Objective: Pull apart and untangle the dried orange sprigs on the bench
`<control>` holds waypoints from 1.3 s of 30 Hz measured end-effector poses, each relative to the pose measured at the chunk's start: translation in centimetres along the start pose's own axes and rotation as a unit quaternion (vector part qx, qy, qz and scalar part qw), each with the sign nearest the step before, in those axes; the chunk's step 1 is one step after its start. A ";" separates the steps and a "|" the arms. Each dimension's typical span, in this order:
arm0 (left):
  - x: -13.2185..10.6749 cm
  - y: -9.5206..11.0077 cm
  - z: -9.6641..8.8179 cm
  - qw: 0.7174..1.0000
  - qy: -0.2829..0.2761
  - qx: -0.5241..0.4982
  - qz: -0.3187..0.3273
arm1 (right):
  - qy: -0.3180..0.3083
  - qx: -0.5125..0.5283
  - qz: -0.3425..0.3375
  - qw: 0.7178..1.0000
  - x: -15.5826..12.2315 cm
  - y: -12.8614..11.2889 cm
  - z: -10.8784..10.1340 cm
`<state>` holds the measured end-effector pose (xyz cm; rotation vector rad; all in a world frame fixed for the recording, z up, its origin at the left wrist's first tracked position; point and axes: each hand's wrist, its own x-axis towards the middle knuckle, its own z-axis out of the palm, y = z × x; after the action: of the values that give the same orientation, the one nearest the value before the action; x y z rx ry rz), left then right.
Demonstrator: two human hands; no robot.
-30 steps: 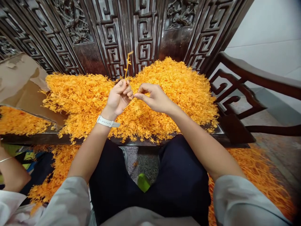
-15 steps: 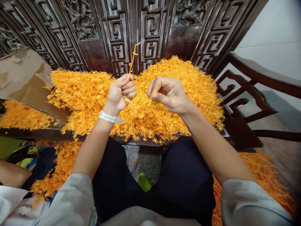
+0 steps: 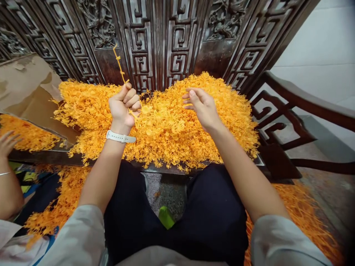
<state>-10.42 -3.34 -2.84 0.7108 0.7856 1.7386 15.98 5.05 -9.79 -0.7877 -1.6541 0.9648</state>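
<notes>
A large heap of small orange plastic sprigs (image 3: 172,122) covers a dark wooden bench seat (image 3: 166,169) in front of me. My left hand (image 3: 123,105), with a white watch on the wrist, is closed in a fist round a thin orange stem (image 3: 119,66) that sticks up and to the left. A blurred clump of orange pieces (image 3: 155,118) hangs just right of that fist. Over the heap hovers my right hand (image 3: 201,107), fingers stretched out and apart, with nothing in it.
A carved dark wooden backrest (image 3: 155,40) rises behind the heap, with an armrest (image 3: 288,96) to the right. More orange pieces lie on the floor (image 3: 299,207) and at left beside brown cardboard (image 3: 27,92). Another person's hand (image 3: 7,142) shows at the left edge.
My left hand has moved left, and the stem now tilts left. My right hand has gone from a pinch to spread fingers and let go. The other person's hand has risen at left.
</notes>
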 end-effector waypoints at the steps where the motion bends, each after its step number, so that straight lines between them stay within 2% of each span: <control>1: -0.1 -0.5 0.4 1.000 -0.011 -0.005 -0.001 | -0.057 0.018 -0.009 0.998 -0.5 -1.1 0.5; 3: -0.2 -1.5 1.1 1.000 -0.028 0.002 -0.007 | -0.148 0.013 -0.041 0.988 -1.7 -3.5 1.2; 6: -0.5 -2.8 1.9 0.998 -0.045 0.050 -0.002 | -0.193 -0.056 -0.095 0.975 -2.9 -5.7 2.2; 8: -0.8 -3.4 2.2 0.993 -0.062 0.096 0.006 | -0.166 -0.076 -0.112 0.977 -3.0 -5.8 2.8; 10: -1.3 -3.7 2.3 0.983 -0.091 0.158 -0.004 | -0.104 -0.060 -0.120 0.985 -2.6 -5.4 3.2; 13: -2.0 -4.4 2.2 0.945 -0.172 0.273 -0.055 | -0.006 -0.023 -0.113 0.993 -1.9 -4.6 3.2; 15: -2.4 -5.0 2.3 0.915 -0.225 0.327 -0.070 | 0.010 -0.007 -0.086 0.996 -1.6 -4.3 2.9; 18: -2.8 -6.1 2.6 0.897 -0.256 0.360 -0.028 | -0.004 0.018 -0.032 0.999 -1.4 -3.8 2.5; 22: -3.0 -6.5 3.0 0.880 -0.260 0.396 0.040 | 0.027 0.055 0.025 0.998 -0.4 -2.1 1.8; 25: -3.1 -5.9 2.8 0.875 -0.267 0.402 0.035 | 0.112 0.083 0.048 0.989 1.1 0.3 -0.8; 28: -3.1 -4.9 2.2 0.898 -0.230 0.374 0.033 | 0.218 0.073 0.054 0.972 2.3 3.1 -4.7; 31: -2.6 -4.4 1.7 0.934 -0.154 0.322 0.010 | 0.260 -0.020 0.029 0.965 2.5 4.8 -6.8; 33: -2.2 -4.6 1.7 0.949 -0.120 0.291 -0.023 | 0.243 -0.112 -0.007 0.964 2.2 4.8 -6.4; 35: -1.8 -5.1 1.9 0.958 -0.100 0.262 -0.055 | 0.209 -0.165 -0.039 0.963 1.6 3.8 -4.8; 37: -1.7 -5.7 2.3 0.965 -0.087 0.234 -0.074 | 0.150 -0.134 -0.034 0.979 0.9 2.1 -2.5; 39: -2.0 -6.5 2.8 0.970 -0.085 0.215 -0.076 | 0.077 -0.045 0.006 0.996 0.2 0.3 0.1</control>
<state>-4.05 -3.25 -6.41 1.0453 1.0817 1.3591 15.87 5.29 -9.97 -0.9105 -1.5682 0.8205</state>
